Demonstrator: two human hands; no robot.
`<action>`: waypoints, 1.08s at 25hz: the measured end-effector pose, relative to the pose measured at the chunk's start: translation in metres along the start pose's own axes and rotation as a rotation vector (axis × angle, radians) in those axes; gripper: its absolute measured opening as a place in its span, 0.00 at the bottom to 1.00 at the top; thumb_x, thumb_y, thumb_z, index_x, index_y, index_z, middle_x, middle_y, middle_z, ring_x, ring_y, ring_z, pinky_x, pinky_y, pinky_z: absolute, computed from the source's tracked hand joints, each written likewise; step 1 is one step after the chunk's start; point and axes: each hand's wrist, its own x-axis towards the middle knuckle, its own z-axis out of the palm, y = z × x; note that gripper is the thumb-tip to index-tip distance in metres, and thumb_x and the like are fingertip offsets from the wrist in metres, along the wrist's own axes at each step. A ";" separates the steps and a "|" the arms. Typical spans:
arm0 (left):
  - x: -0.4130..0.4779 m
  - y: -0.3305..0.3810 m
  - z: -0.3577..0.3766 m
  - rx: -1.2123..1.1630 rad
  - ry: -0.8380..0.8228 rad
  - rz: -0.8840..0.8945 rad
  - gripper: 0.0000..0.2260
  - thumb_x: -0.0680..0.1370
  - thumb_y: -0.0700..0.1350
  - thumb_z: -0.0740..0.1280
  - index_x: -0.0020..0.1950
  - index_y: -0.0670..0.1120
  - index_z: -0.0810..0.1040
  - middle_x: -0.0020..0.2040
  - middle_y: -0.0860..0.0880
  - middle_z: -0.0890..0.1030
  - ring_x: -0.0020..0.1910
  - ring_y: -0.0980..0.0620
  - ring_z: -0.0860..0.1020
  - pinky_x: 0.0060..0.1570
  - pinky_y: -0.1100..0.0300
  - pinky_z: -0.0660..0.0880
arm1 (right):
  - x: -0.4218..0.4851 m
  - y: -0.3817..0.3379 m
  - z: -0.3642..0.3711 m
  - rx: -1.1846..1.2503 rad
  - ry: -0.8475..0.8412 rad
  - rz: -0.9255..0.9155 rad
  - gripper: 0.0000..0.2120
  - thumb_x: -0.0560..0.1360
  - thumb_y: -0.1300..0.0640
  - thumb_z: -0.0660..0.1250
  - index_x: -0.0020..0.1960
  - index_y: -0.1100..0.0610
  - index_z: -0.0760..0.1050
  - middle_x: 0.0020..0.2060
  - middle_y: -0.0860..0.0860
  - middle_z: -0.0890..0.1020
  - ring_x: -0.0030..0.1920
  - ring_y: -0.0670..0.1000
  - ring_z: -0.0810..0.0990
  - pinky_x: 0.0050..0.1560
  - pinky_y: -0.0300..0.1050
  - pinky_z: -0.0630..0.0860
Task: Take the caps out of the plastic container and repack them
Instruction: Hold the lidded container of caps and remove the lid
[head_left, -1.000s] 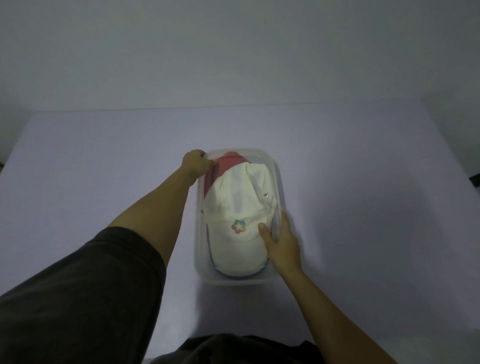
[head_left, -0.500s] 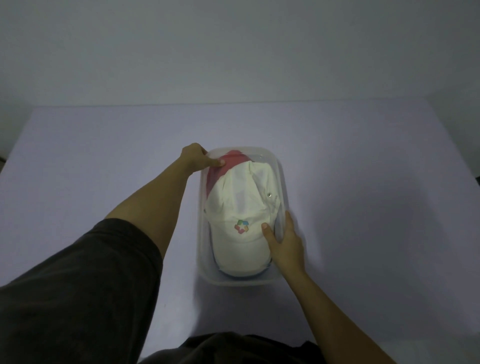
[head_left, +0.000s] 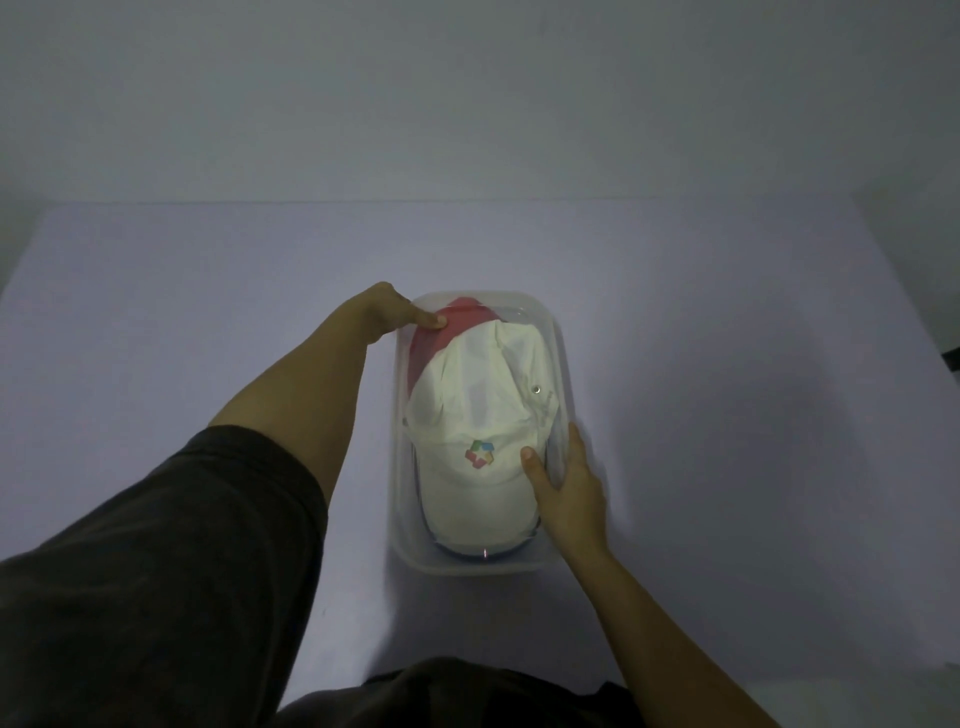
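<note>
A clear plastic container (head_left: 470, 570) stands on the table in front of me. In it a white cap (head_left: 478, 405) with a coloured logo lies on top. A red cap (head_left: 441, 338) shows under it at the far end, and a dark blue edge (head_left: 467, 554) peeks out at the near end. My left hand (head_left: 382, 312) grips the container's far left corner, thumb over the rim on the red cap. My right hand (head_left: 571, 493) holds the right wall, thumb inside on the white cap and fingers outside.
The container sits on a pale lilac table (head_left: 727, 364) that reaches a grey wall at the back. My dark left sleeve (head_left: 156, 571) fills the lower left of the view.
My left thumb has stretched from the corner over the rim onto the red cap. The right hand stays on the right wall, and the caps have not moved.
</note>
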 end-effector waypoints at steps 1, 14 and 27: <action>-0.001 0.001 0.000 -0.017 -0.016 -0.004 0.45 0.57 0.51 0.82 0.67 0.34 0.69 0.67 0.40 0.73 0.66 0.42 0.72 0.68 0.49 0.69 | 0.000 0.001 0.000 -0.005 0.002 -0.003 0.37 0.75 0.41 0.63 0.77 0.49 0.49 0.71 0.55 0.68 0.70 0.58 0.69 0.67 0.49 0.66; 0.009 -0.003 0.001 -0.125 -0.030 -0.012 0.42 0.51 0.50 0.82 0.59 0.35 0.74 0.57 0.41 0.78 0.53 0.44 0.77 0.63 0.49 0.73 | 0.002 0.005 0.000 0.034 0.012 -0.039 0.37 0.74 0.42 0.64 0.77 0.49 0.51 0.72 0.52 0.68 0.71 0.55 0.68 0.68 0.47 0.65; -0.070 -0.041 0.116 0.765 0.517 0.435 0.19 0.80 0.44 0.56 0.71 0.44 0.66 0.72 0.38 0.64 0.71 0.35 0.61 0.68 0.38 0.62 | -0.024 0.079 -0.026 0.071 -0.502 -0.203 0.51 0.59 0.54 0.82 0.75 0.47 0.57 0.68 0.40 0.70 0.67 0.39 0.70 0.62 0.35 0.72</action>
